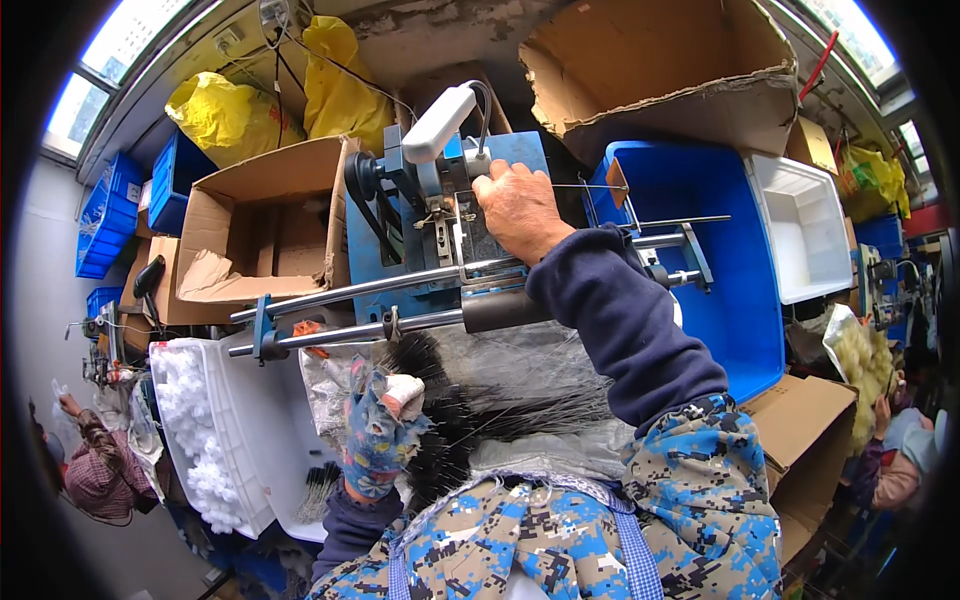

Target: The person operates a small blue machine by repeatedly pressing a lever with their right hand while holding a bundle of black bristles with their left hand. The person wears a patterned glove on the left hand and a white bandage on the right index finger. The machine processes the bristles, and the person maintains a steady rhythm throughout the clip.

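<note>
My right hand [522, 208] is bare and reaches over a blue bench machine [375, 235]. Its fingers are curled down onto the metal head of the machine, and whatever lies under them is hidden. A thin rod [590, 186] stretches rightward from beside the knuckles. My left hand [385, 430], in a patterned blue glove with a whitish wrapped fingertip, is closed at the near left. Right beside it, black bristles on thin wires [470, 425] lie in a loose heap across a pale plastic sheet [560, 350]. The glove hides what its fingers hold.
Two steel bars [350, 290] run across the machine's front. A white lamp [438, 122] hangs above it. To the left stand a cardboard box [255, 225] and a white bin of fluffy white pieces [200, 430]; to the right, a blue bin [735, 300]. Other people sit at both sides.
</note>
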Motion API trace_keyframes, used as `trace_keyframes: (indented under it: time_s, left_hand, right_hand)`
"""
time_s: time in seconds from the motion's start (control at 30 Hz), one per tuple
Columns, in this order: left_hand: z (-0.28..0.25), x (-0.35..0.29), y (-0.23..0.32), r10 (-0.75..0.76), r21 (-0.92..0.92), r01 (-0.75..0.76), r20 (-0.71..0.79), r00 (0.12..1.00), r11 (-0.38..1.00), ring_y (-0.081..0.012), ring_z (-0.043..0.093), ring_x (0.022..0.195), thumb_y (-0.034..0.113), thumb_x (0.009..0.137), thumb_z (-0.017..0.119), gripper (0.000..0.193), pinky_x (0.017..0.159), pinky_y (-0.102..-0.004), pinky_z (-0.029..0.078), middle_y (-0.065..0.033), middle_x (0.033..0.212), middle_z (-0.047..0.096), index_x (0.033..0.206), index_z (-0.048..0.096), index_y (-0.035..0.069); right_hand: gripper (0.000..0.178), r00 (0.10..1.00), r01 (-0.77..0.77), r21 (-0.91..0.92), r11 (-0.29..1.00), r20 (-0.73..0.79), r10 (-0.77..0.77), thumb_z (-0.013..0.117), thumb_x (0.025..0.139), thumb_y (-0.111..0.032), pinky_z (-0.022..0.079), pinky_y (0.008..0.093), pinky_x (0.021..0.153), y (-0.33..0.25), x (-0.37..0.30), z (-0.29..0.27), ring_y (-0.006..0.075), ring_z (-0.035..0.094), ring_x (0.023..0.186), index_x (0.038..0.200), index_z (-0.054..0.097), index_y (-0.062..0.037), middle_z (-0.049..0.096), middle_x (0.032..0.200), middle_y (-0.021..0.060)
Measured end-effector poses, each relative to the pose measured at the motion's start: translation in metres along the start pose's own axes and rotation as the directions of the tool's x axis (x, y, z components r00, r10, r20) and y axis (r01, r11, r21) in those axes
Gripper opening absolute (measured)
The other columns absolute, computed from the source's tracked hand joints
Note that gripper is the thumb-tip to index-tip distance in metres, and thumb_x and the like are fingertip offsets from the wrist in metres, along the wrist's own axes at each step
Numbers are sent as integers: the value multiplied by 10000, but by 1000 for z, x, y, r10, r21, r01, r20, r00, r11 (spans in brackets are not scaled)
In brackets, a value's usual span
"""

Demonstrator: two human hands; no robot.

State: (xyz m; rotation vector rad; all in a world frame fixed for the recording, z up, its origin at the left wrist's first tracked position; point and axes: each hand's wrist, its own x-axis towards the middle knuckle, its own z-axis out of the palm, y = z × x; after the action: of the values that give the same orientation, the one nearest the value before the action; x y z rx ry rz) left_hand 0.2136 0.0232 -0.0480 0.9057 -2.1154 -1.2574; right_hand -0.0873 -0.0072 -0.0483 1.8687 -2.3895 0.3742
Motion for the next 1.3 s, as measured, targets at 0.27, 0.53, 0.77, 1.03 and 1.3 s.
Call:
trace_keyframes:
  time_s: [0.27,0.53,0.77,1.03,1.3]
  left_hand:
    - [0,-2,-3,21,213,-40,87,996,976,-176,564,808,209,789,579,266,730,-275,462,-73,905,574,969,579,13]
    - [-5,5,13,-30,127,39,-74,997,991,-264,580,720,-52,624,673,302,641,-335,468,-106,810,593,899,618,62]
    - [10,13,22,190,157,-189,11,982,969,-295,583,765,-61,635,673,308,665,-370,464,-112,836,597,906,615,73]
    - [0,4,13,185,245,-192,52,981,950,-192,575,761,-37,748,580,216,651,-274,483,-89,906,575,953,600,29]
    - [-10,11,21,203,247,-192,-17,979,950,-264,585,752,-92,653,631,313,651,-329,471,-129,845,593,937,609,39]
  right_hand:
    - [182,999,-55,120,991,5,55,543,781,-167,377,451,797,12,5,12,297,552,917,889,676,-105,626,877,96]
    - [445,999,-43,41,998,-23,44,671,718,-316,325,446,866,15,-44,-15,309,374,1097,1018,587,3,347,1256,158]
    - [594,984,-162,149,975,93,149,645,763,-339,460,394,764,7,-45,-16,311,494,977,1176,468,49,405,1077,167]
    - [625,999,-52,138,989,13,50,618,774,-324,488,333,692,-43,-25,3,299,561,805,1171,424,119,509,987,210]
    - [412,997,1,86,996,80,-8,635,744,-270,482,351,645,-3,-39,-9,283,521,881,980,545,55,463,1009,180]
